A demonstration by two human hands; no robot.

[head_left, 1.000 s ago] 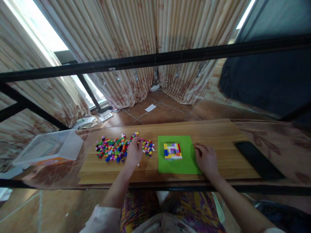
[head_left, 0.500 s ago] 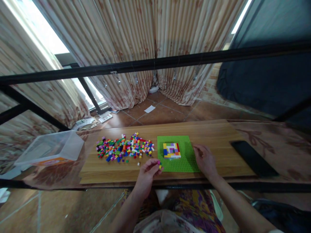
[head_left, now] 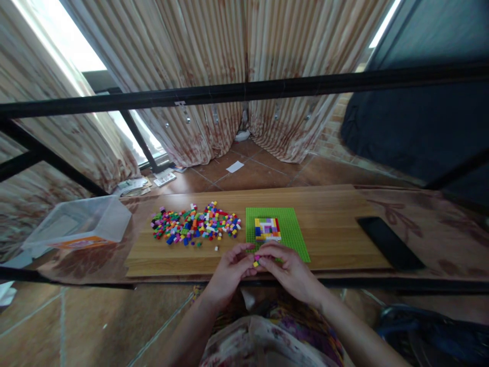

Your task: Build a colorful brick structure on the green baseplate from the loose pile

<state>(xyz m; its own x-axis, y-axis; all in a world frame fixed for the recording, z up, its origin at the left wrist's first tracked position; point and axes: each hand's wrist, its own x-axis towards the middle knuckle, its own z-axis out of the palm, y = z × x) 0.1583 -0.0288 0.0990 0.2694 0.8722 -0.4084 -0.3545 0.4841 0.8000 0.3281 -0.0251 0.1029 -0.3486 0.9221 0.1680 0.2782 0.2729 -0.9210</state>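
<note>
- The left hand (head_left: 231,266) has its fingers bent close together, and between the thumb and fingertips it pinches small bricks (head_left: 256,263), of which a pink and a yellow part can be seen.
- The right hand (head_left: 291,271) meets it from the other side; its thumb and forefinger are also nearly together, at the same small bricks.
- Both hands are above the near edge of the green baseplate (head_left: 294,239) and cover a part of it.
- On this baseplate, towards its left side, there is a low brick square (head_left: 267,229) of many colours, just beyond the fingertips.
- To the left of the baseplate, a mixed brick pile (head_left: 196,224) is spread on the wooden surface (head_left: 332,224).
- One white brick (head_left: 216,248) lies alone, near the pile, on the side of the person.
- A clear plastic box (head_left: 84,216) is farther left, and a black flat object (head_left: 389,242) lies at the right end.
</note>
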